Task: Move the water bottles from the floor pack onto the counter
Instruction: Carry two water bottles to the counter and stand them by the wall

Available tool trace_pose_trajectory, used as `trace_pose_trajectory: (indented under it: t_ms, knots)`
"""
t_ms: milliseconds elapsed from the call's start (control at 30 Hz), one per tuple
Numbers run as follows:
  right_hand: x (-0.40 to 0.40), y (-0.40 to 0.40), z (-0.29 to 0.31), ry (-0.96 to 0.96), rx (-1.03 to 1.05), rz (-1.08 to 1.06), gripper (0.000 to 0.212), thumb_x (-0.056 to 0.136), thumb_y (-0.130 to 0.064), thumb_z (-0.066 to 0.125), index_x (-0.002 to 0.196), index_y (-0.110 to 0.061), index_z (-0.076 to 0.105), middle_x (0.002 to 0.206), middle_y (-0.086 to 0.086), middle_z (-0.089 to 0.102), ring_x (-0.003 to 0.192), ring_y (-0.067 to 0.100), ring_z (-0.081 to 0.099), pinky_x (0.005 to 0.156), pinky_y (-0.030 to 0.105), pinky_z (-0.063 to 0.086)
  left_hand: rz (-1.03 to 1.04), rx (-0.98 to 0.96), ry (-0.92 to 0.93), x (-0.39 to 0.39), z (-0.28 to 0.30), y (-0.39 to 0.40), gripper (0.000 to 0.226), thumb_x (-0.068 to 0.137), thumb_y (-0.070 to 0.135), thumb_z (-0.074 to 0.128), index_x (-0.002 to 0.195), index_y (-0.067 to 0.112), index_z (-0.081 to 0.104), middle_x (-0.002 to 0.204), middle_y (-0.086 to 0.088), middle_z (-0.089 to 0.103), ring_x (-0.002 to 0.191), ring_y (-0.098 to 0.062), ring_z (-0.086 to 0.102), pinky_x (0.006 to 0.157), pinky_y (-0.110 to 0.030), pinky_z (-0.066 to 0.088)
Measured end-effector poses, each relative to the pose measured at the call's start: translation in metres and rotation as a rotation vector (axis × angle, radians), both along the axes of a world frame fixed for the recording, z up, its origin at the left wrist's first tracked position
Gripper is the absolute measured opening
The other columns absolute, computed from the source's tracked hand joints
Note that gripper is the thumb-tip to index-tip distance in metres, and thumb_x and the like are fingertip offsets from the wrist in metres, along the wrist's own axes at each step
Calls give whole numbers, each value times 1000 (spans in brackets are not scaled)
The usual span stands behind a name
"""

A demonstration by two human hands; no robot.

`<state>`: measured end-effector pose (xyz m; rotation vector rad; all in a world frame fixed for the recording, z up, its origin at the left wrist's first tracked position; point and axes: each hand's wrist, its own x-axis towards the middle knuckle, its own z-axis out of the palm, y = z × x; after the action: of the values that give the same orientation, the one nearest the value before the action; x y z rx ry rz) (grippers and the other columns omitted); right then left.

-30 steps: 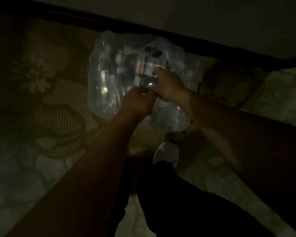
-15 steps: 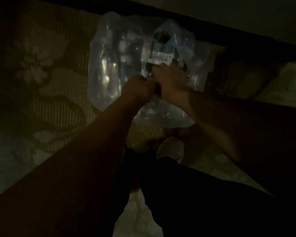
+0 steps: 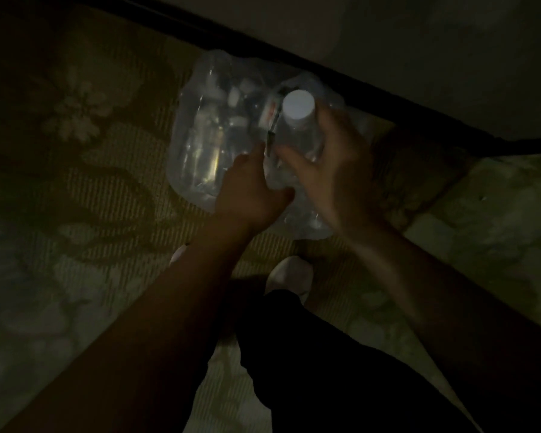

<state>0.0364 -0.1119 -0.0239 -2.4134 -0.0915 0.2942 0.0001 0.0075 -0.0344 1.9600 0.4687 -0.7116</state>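
Right hand: the right hand (image 3: 334, 173) is wrapped around a clear water bottle (image 3: 297, 142), fingers curled on its far side and thumb across the near side, gripping it just below the shoulder.
Left hand: the left hand (image 3: 250, 189) rests on the near edge of the pack, fingers bent down onto the plastic wrap beside the bottle; whether it pinches the film or only presses on it I cannot tell in this dim light.
Hands together: the two hands are just beside each other, the left one's fingertips close to the right one's thumb.
Bottle: it stands roughly upright, its white cap (image 3: 298, 103) facing the camera, at the right side of the pack and partly out of the wrap.
Label: a scrap of printed label (image 3: 270, 112) with a red mark shows just left of the cap; its text is too blurred to read.
Pack: the floor pack (image 3: 206, 142) is a bundle of clear bottles in shrink film lying on the floor, with several pale caps showing through the film to the left of the held bottle.
Floor covering: a woven mat (image 3: 91, 189) with a pale flower pattern lies under the pack and spreads to the left and right.
Behind the pack: a dark strip (image 3: 388, 92) runs diagonally along the far edge of the mat, touching the pack's far side.
Person: two bare forearms reach in from below, and a dark trouser leg (image 3: 325, 364) ends in a pale shoe (image 3: 291, 275) near the pack.
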Motion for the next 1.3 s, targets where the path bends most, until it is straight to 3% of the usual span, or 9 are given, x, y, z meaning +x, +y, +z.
trace_pose_trajectory:
  t_ms: [67, 167, 333, 400, 600, 767, 933, 1200, 1300]
  knots:
    - [-8, 20, 21, 5, 17, -6, 62, 79, -43, 74, 131, -14, 56, 126, 4, 61, 116, 20, 57, 94, 31, 48, 124, -38, -133, -11, 8, -2, 67, 76, 46, 62, 130, 7, 55, 125, -8, 62, 114, -19, 60, 97, -39, 50]
    - [-18, 41, 32, 103, 63, -13, 56, 80, -49, 69, 123, -15, 59, 117, 1, 63, 108, 14, 59, 87, 30, 51, 392, -47, -203, -25, 15, 2, 61, 79, 47, 58, 128, 10, 57, 120, 3, 67, 109, -6, 63, 93, -28, 53]
    - [2, 39, 19, 464, 283, -78, 35, 103, -39, 37, 114, -15, 60, 93, 4, 66, 81, 8, 62, 73, 28, 51, 571, -79, 11, -43, -1, 19, 59, 70, 41, 83, 120, 24, 57, 106, 12, 68, 98, -6, 67, 89, -43, 57]
    - [19, 31, -9, 509, 88, -66, 30, 102, -31, 42, 105, -9, 62, 84, 4, 63, 77, 13, 59, 77, 33, 49, 566, -42, 104, -47, -7, 21, 58, 69, 40, 85, 116, 27, 54, 102, 15, 63, 97, -12, 66, 86, -47, 58]
    - [45, 12, -85, 655, -562, 360, 39, 95, -33, 55, 123, -8, 62, 131, 17, 59, 123, 36, 53, 103, 42, 45, 445, 10, 188, -50, -25, 25, 63, 67, 36, 87, 120, 21, 55, 110, 5, 64, 103, -20, 64, 89, -45, 55]
    - [40, 23, -106, 783, -809, 626, 51, 98, -43, 47, 140, -15, 48, 150, 13, 41, 138, 36, 35, 115, 50, 26, 440, -3, 261, -50, -36, 29, 60, 70, 37, 85, 119, 20, 55, 104, 9, 59, 97, -14, 59, 89, -36, 52]
    - [31, 35, -118, 772, -849, 656, 47, 99, -37, 45, 138, -10, 44, 147, 16, 43, 137, 37, 37, 113, 50, 30, 420, -24, 292, -49, -48, 35, 58, 69, 34, 86, 116, 20, 53, 103, 8, 60, 99, -18, 62, 89, -38, 53]
    - [35, 3, -84, 654, -477, 141, 62, 90, -33, 63, 143, -10, 40, 148, 14, 43, 135, 32, 42, 108, 39, 36, 440, 3, 246, -36, -30, 26, 73, 71, 30, 84, 133, 17, 49, 123, -3, 61, 109, -24, 60, 92, -42, 53]
    - [32, 1, -60, 530, -321, -52, 62, 84, -30, 71, 137, -11, 46, 138, 10, 53, 126, 28, 51, 95, 30, 42, 469, -12, 194, -35, -7, 28, 70, 69, 26, 86, 129, 14, 52, 119, -1, 61, 107, -22, 60, 91, -41, 53]
